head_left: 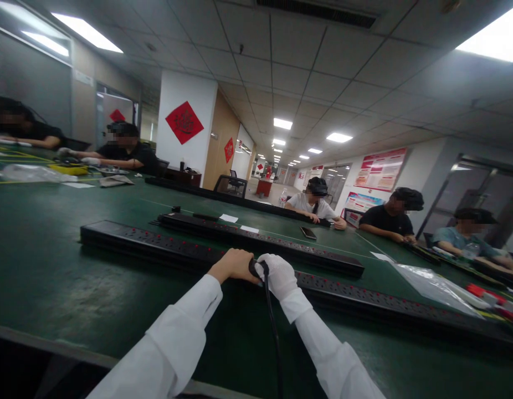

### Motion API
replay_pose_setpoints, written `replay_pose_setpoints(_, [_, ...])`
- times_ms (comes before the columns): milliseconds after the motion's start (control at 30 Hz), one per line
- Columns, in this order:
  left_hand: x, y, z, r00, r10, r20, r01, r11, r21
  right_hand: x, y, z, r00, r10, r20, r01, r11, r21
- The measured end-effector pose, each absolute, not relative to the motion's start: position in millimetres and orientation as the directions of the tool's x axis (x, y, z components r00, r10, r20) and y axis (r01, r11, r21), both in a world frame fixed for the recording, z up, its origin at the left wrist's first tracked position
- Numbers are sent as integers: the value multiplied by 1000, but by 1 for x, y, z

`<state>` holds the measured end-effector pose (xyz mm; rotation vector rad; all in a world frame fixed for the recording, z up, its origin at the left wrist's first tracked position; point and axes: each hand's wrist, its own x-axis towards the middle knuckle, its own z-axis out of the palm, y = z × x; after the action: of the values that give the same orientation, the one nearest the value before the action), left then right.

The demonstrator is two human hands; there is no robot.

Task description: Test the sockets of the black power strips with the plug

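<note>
A long black power strip [364,296] with rows of sockets and small red marks lies across the green table in front of me. My left hand [235,265], bare, is wrapped over its middle, thumb close to a black plug [255,269]. In a white glove, my right hand [279,273] grips this plug against the strip. From the plug a black cable [273,327] hangs down toward me. The plug's pins and most of my fingertips are hidden. Just behind lies a second black power strip [323,256], parallel to the first.
A third long black strip [240,200] lies farther back on the green table [44,260]. Between are white paper slips [229,218] and a phone [308,233]. Clear plastic [435,285] lies at right, more plastic [36,173] at left. Several co-workers sit around the table.
</note>
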<state>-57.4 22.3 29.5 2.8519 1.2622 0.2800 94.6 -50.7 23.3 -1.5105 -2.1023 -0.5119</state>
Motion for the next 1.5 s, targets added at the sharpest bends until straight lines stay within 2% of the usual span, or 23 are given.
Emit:
replay_pose_setpoints(233, [-54,15,28,658,722,216,722,-685,91,101,-49,31,-279,789,548,953,296,60])
replay_pose_setpoints(633, [-38,13,11,675,648,353,694,-720,-6,117,-52,39,-392,741,546,917,361,168])
replay_pose_setpoints(1000, [-39,12,15,704,628,332,670,-742,-17,117,-43,28,-359,710,605,930,325,171])
replay_pose_setpoints(1167, [-46,13,19,722,625,296,648,-761,29,117,-40,25,-319,718,619,945,291,151])
replay_pose_setpoints(1500, [-49,14,16,661,697,278,712,-699,59,121,-36,29,-338,724,601,925,374,70])
